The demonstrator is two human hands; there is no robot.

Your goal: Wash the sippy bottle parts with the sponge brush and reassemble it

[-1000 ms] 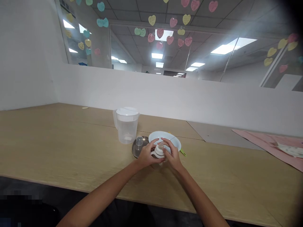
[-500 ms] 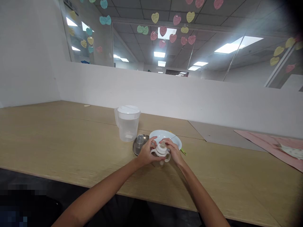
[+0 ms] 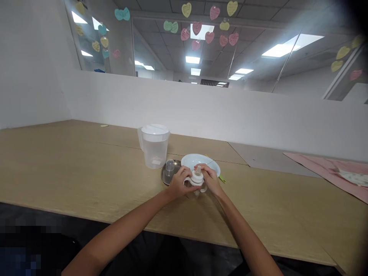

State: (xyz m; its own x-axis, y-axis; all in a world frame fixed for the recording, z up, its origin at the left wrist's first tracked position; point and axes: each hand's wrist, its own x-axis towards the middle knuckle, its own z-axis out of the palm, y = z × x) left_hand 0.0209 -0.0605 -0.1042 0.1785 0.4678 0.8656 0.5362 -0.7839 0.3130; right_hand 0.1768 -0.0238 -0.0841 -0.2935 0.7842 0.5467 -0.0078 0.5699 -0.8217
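White wall (image 3: 201, 111) stands at back edge of table (image 3: 71, 172). L hand (image 3: 179, 183) pinches bottle (image 3: 197, 179), up in front of bowl (image 3: 194, 158), well in from front edge. R hand (image 3: 212, 180) pinches bottle's top. Prob. best: L tight, bottle straight, R turns ring gently, off the teat. L to R: jug (image 3: 155, 151) w/ lid, can't tell what's in; tray (image 3: 164, 178) w/ clear cap (image 3: 170, 165); bowl, part hid.
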